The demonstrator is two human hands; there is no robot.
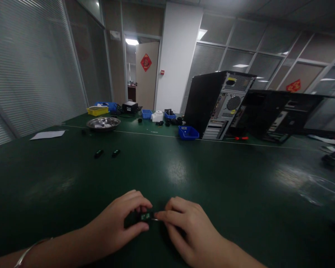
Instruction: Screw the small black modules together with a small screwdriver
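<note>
Near the front of the green table, my left hand (131,216) is curled around a small black device (145,216) with bright green marks on its top, thumb on the near side and fingers on the far side. My right hand (187,225) is closed, its fingertips at the right end of that device. A thin, shiny metallic sliver (155,219) shows at those fingertips; what it belongs to is hidden. Farther off on the left lie two similar black devices, one (99,153) beside the other (116,153), both apart from my hands.
A metal bowl (103,124), a white sheet (48,134) and a yellow tray (97,111) are at the back left. A blue bin (188,133) stands by a black computer tower (209,100). A red-handled tool (241,138) and a clear plastic item (324,188) lie right.
</note>
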